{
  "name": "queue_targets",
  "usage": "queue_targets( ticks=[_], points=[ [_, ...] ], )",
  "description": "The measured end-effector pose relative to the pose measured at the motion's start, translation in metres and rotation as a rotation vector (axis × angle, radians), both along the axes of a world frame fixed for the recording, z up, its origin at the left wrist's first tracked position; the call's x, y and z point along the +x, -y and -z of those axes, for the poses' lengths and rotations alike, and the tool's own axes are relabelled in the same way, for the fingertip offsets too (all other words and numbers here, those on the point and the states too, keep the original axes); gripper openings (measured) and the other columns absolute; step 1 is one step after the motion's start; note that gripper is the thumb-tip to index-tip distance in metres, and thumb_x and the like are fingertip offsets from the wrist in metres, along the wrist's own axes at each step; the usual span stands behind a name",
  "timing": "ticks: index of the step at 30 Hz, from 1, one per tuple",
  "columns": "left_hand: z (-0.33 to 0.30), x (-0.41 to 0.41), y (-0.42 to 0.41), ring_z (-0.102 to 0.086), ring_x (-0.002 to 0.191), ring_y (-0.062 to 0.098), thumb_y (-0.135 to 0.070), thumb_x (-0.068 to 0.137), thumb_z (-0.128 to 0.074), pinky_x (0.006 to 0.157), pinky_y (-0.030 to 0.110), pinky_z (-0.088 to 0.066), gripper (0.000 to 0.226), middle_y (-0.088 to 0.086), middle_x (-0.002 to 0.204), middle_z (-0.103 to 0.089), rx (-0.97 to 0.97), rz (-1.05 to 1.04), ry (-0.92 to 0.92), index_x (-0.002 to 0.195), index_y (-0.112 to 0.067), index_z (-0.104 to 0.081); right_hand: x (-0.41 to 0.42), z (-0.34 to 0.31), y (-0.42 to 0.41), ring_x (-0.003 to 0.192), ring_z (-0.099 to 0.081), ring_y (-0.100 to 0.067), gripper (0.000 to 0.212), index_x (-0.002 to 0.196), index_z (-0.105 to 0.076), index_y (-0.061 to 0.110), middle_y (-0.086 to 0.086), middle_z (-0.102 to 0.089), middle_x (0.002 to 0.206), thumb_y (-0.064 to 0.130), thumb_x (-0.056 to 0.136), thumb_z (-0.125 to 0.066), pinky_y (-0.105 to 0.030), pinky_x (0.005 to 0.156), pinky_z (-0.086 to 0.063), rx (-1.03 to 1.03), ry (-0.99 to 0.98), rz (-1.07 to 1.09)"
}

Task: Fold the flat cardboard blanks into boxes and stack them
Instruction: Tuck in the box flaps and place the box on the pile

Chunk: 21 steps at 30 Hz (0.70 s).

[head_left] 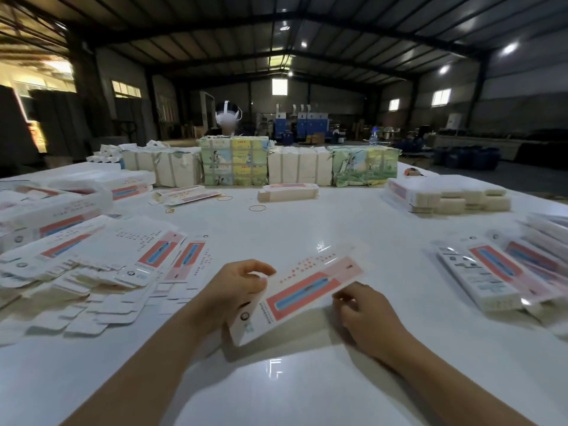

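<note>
A long white cardboard blank (302, 290) with a red and blue panel lies slanted just above the white table (307, 229), partly opened into a box shape. My left hand (236, 287) grips its near left end, fingers curled over the top edge. My right hand (359, 309) pinches its lower right edge. A spread heap of flat blanks (101, 265) covers the table to my left. Folded boxes (491, 272) lie stacked at my right.
Wrapped bundles (233, 161) stand in a row along the table's far side, with a small pile of blanks (289, 192) in front. Rubber bands (257, 208) lie mid-table. Another white stack (445, 196) sits at far right. A person's head (227, 116) shows behind the bundles.
</note>
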<state>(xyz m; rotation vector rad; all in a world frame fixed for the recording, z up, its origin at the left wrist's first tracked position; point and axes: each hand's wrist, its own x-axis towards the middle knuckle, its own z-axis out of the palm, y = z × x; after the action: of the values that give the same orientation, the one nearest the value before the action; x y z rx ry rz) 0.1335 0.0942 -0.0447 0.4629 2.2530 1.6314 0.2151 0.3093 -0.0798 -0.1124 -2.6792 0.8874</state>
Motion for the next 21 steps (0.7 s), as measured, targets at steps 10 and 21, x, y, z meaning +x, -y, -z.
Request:
queue_targets(
  ticks=[10, 21],
  points=[
    [0.008, -0.002, 0.015, -0.072, 0.076, 0.019, -0.013, 0.095, -0.051, 0.056, 0.025, -0.055, 0.018, -0.007, 0.087, -0.073, -0.138, 0.098, -0.143, 0.102, -0.025, -0.062, 0.012, -0.027, -0.012, 0.068, -0.071, -0.035, 0.048, 0.069, -0.073, 0.013, -0.018, -0.072, 0.08, 0.031, 0.099, -0.04, -0.035, 0.041, -0.055, -1.589, -0.035, -0.08],
    [0.014, 0.031, -0.025, -0.024, 0.132, 0.016, -0.08, 0.067, -0.042, 0.113, 0.049, -0.018, 0.096, -0.007, 0.147, -0.029, -0.68, 0.065, -1.057, 0.147, -0.029, -0.024, 0.012, -0.018, 0.001, 0.074, -0.071, -0.029, 0.013, 0.097, -0.066, 0.002, -0.016, -0.073, 0.087, 0.007, 0.087, -0.06, -0.029, 0.051, -0.055, -1.173, -0.024, -0.127]
  ],
)
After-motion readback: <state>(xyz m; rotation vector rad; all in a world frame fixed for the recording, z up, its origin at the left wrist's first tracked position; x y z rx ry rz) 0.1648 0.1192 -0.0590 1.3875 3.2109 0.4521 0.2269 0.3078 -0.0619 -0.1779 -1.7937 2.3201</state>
